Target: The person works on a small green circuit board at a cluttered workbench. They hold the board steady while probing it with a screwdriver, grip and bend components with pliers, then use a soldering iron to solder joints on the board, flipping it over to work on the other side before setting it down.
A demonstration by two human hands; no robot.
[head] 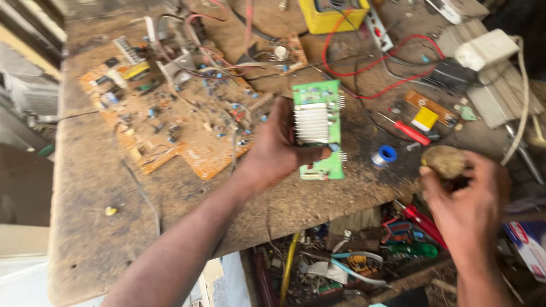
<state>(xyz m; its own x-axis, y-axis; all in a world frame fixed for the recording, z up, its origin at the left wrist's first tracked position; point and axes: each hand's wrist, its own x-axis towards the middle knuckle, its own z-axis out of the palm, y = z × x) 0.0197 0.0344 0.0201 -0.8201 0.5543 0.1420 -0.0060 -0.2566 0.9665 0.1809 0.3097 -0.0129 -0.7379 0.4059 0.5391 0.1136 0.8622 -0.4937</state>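
— Starting at the left, what is seen?

— A large brown circuit board is laid flat on the workbench. Just right of it, a green circuit board with a finned heat sink is clamped upright in the left hand, its long axis running away from the body.

— And further right?

— A brownish round lump is gripped by the closed fingers of the right hand, well apart from the green board.

I saw a worn wooden workbench under bright daylight, its top dusty and scratched. Left of the hands a pale wall showed; below them a cluttered drawer stood open.
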